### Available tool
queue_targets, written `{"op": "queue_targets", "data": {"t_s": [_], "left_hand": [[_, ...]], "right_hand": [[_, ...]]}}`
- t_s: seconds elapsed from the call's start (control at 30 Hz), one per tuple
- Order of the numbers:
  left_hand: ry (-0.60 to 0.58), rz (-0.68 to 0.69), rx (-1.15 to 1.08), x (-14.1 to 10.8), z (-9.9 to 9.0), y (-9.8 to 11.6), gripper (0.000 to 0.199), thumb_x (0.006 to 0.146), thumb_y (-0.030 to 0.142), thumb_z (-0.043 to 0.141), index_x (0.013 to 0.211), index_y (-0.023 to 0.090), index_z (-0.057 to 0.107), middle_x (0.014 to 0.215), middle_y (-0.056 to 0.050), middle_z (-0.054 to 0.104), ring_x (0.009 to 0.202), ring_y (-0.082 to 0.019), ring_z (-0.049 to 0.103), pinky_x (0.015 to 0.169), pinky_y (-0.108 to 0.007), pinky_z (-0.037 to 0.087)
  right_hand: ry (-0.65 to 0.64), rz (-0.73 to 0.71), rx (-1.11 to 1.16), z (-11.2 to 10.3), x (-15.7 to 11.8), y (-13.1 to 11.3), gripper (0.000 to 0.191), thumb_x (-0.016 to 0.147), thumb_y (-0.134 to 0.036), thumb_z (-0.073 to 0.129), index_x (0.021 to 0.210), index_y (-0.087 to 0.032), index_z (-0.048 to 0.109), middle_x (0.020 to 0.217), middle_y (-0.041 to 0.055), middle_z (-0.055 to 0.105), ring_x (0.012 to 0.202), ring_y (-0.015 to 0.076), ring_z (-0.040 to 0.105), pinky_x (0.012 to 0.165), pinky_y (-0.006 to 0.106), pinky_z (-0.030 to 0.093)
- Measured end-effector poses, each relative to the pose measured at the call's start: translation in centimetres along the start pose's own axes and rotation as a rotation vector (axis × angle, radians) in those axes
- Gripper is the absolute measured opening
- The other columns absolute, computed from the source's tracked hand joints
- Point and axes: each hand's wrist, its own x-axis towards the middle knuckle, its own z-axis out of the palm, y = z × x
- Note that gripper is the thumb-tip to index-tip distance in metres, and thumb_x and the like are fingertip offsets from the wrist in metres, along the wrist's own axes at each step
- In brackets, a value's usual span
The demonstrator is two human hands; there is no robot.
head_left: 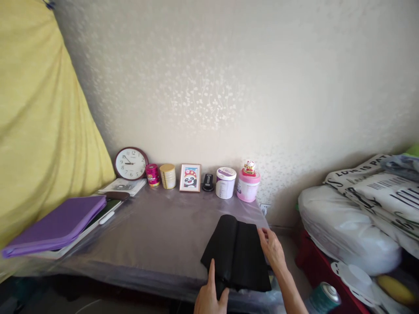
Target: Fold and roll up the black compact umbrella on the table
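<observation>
A black folding umbrella point(234, 253), its canopy collapsed into loose, flat folds, lies over the front right part of the table. At its lower end my left hand point(211, 294) grips the dark handle, with the index finger pointing up along the fabric. My right hand point(272, 249) is at the right edge of the canopy, fingers curled against the cloth; the thumb is hidden. The umbrella's near edge reaches the table's front edge.
Along the wall stand a clock point(131, 163), a magenta tin point(152, 175), a yellow-lidded jar point(168, 176), a framed panda picture point(190, 178), a black device point(208, 182) and two tubs, a white one point(225, 183) and a pink-lidded one point(248, 188). A purple folder point(59, 222) lies left. A spray can point(324, 297) stands lower right.
</observation>
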Motion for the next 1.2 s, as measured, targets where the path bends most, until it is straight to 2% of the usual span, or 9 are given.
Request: {"op": "queue_targets", "data": {"t_s": [0.07,0.17,0.3,0.53,0.63,0.77,0.97,1.1,1.2], "left_hand": [[0.013,-0.023,0.041,0.0,-0.2,0.5,0.071,0.082,0.032,0.038,0.138,0.016,-0.002,0.088,-0.007,0.064,0.084,-0.019,0.060,0.071,-0.024,0.039],[0.026,-0.043,0.085,0.1,-0.4,1.2,0.071,0.082,0.031,0.039,0.138,0.016,-0.002,0.092,-0.008,0.063,0.088,-0.019,0.059,0.073,-0.024,0.038],[0.030,-0.036,0.115,0.0,-0.4,1.5,0.070,0.083,0.030,0.038,0.138,0.014,-0.004,0.095,-0.010,0.063,0.089,-0.022,0.059,0.075,-0.027,0.039],[-0.001,-0.037,0.147,-0.2,-0.5,1.8,0.072,0.083,0.030,0.037,0.137,0.012,-0.007,0.099,-0.012,0.062,0.092,-0.023,0.058,0.077,-0.030,0.040],[-0.007,-0.054,0.149,-0.2,-0.6,2.1,0.073,0.083,0.030,0.038,0.137,0.013,-0.007,0.102,-0.012,0.061,0.095,-0.024,0.057,0.079,-0.031,0.040],[-0.021,-0.076,0.164,-0.4,-0.8,2.6,0.073,0.082,0.028,0.039,0.137,0.013,-0.006,0.105,-0.013,0.060,0.096,-0.025,0.056,0.079,-0.033,0.040],[-0.011,-0.068,0.165,-0.4,-0.6,2.8,0.072,0.081,0.026,0.040,0.137,0.010,-0.003,0.103,-0.014,0.060,0.096,-0.026,0.056,0.079,-0.034,0.041],[0.001,-0.061,0.172,-0.2,-0.4,2.7,0.072,0.081,0.026,0.038,0.137,0.007,-0.001,0.101,-0.015,0.061,0.093,-0.027,0.057,0.079,-0.037,0.042],[0.016,-0.041,0.166,-0.4,-0.4,2.4,0.070,0.081,0.030,0.035,0.136,0.001,0.003,0.103,-0.017,0.059,0.095,-0.028,0.056,0.081,-0.038,0.041]], "right_hand": [[-0.034,0.094,0.013,-0.7,-2.3,0.2,0.036,0.079,-0.049,0.038,0.085,-0.022,0.061,0.083,0.0074,0.067,0.075,0.0226,0.063,0.068,0.034,0.048],[-0.081,0.209,0.042,-0.7,-5.3,-0.3,0.041,0.073,-0.054,0.043,0.087,-0.021,0.063,0.079,0.0065,0.068,0.073,0.0235,0.063,0.065,0.033,0.049],[-0.058,0.247,0.059,-0.4,-7.2,-1.3,0.040,0.068,-0.053,0.050,0.088,-0.022,0.064,0.077,0.0064,0.068,0.073,0.0258,0.063,0.062,0.035,0.050],[-0.121,0.096,0.316,-0.3,-5.5,-5.4,0.036,0.073,-0.044,0.047,0.095,-0.019,0.061,0.088,0.0066,0.067,0.081,0.0235,0.062,0.068,0.032,0.050],[-0.181,0.044,0.449,0.8,-4.7,-8.0,0.034,0.074,-0.041,0.048,0.098,-0.019,0.060,0.091,0.0053,0.067,0.082,0.0212,0.062,0.071,0.030,0.049],[-0.195,0.011,0.493,3.5,-4.1,-10.5,0.033,0.071,-0.035,0.052,0.098,-0.019,0.060,0.088,0.0035,0.067,0.083,0.0201,0.061,0.072,0.029,0.048],[-0.333,0.021,0.267,6.7,-3.3,-11.6,0.033,0.069,-0.024,0.052,0.101,-0.018,0.058,0.096,0.0064,0.065,0.092,0.0204,0.060,0.078,0.028,0.044],[-0.405,-0.015,0.053,7.3,-3.2,-11.6,0.035,0.069,-0.021,0.051,0.104,-0.016,0.055,0.101,0.0096,0.064,0.093,0.0211,0.060,0.076,0.027,0.044],[-0.441,-0.023,-0.012,7.4,-3.1,-11.8,0.037,0.069,-0.022,0.051,0.105,-0.014,0.054,0.100,0.0121,0.064,0.094,0.0222,0.060,0.076,0.028,0.043]]}}
